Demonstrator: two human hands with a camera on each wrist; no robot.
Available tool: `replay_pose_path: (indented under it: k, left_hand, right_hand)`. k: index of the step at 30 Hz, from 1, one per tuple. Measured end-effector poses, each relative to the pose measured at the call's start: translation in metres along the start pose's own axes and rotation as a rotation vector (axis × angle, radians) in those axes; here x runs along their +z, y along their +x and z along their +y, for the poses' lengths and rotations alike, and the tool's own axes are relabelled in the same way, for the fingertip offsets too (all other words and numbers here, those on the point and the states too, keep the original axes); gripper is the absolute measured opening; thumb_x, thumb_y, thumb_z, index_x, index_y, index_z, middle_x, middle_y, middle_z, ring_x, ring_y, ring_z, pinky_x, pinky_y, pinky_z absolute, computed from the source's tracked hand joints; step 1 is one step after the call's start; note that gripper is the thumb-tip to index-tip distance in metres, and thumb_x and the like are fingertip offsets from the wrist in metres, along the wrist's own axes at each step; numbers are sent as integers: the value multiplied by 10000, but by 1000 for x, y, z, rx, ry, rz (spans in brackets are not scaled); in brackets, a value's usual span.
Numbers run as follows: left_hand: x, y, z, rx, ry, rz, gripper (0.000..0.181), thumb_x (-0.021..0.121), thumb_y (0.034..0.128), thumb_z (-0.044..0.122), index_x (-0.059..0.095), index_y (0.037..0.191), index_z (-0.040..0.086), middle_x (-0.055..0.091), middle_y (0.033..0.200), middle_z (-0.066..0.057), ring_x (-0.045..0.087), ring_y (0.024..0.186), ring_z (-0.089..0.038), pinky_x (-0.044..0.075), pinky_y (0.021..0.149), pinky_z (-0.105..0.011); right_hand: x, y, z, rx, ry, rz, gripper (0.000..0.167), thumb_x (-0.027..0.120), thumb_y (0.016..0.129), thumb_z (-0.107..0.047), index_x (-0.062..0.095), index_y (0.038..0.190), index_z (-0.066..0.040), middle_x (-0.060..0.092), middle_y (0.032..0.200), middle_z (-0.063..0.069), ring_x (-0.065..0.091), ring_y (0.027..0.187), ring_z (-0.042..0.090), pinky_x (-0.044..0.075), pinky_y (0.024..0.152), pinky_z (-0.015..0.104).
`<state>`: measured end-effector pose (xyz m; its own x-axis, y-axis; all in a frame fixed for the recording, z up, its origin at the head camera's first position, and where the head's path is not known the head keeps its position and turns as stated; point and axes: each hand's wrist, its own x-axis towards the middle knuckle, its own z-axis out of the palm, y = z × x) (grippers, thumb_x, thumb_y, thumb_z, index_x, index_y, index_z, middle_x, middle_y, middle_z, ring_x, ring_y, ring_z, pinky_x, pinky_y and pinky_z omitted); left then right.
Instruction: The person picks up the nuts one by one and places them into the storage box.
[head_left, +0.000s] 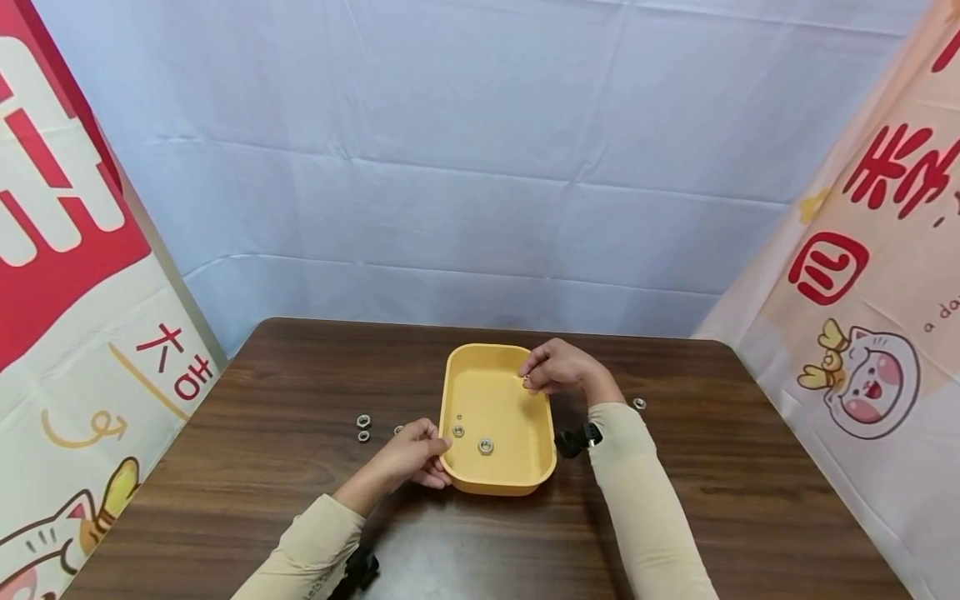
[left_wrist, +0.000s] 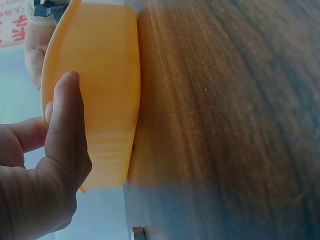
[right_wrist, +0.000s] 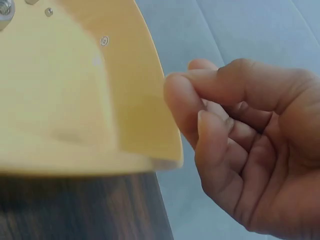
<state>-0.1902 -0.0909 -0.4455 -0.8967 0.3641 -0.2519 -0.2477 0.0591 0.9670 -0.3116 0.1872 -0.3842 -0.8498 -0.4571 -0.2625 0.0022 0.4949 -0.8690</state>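
Note:
A yellow plastic tray (head_left: 495, 487) rests on the table. Inside it lie a large hex nut (head_left: 486, 447), a medium nut (head_left: 458, 431) and a tiny nut (head_left: 460, 417). My left hand (head_left: 416, 454) grips the tray's left side near the front, thumb at the rim; the left wrist view shows its fingers (left_wrist: 65, 115) along the outer wall. Over the tray's rear right edge, my right hand (head_left: 562, 367) pinches a small metal nut (head_left: 527, 379) with curled fingers. In the right wrist view, only a glint of the nut (right_wrist: 229, 123) shows behind the thumb.
Left of the tray, two nuts (head_left: 363, 428) lie on the dark wooden table (head_left: 300, 500), with another nut (head_left: 399, 430) partly behind the left hand. One more nut (head_left: 639, 403) lies to the right. A pale cloth (head_left: 480, 167) hangs behind the table.

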Motion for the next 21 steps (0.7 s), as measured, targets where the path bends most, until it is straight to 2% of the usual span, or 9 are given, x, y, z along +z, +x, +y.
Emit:
replay_pose_path:
  k: [5,9,11,16,21]
  left_hand:
    - [1,-1,1,1,3,1,147,501,935,73,384,896,-6,541,639,-145,636,558,-234,561,508,-343]
    - [0,-1,0,0,0,2,145,501,933,71,384,893,-6,540,636,-145,636,555,-232,559,502,-332]
    - [0,-1,-1,-2,-3,0,145,500,932,71,384,894,-8,539,636,-145,636,555,-232,559,501,-329]
    - [0,-1,-2,-10,-9,-2,144,502,929,70,386,901,-11,544,638,-151,635,552,-227,558,497,-326]
    - [1,-1,1,-10,3,7,147,508,927,72,390,894,-9,536,632,-140,634,549,-225,557,493,-321]
  right_hand:
    - [6,4,-12,4,-88,-22,190,640,810,45,620,989,107,660,750,115,622,637,192,515,542,294]
    - [16,7,-21,19,-146,-59,181,603,777,112,619,957,123,626,696,104,500,519,150,418,466,249]
    - [21,9,-24,18,-210,-85,179,592,765,127,632,939,113,608,669,88,426,486,139,367,443,241]
    - [34,17,-30,-1,-371,-153,159,606,773,114,659,918,74,589,641,43,366,463,127,334,452,269]
    - [45,27,-36,2,-473,-169,115,609,773,87,673,845,24,521,581,19,297,440,113,302,467,275]
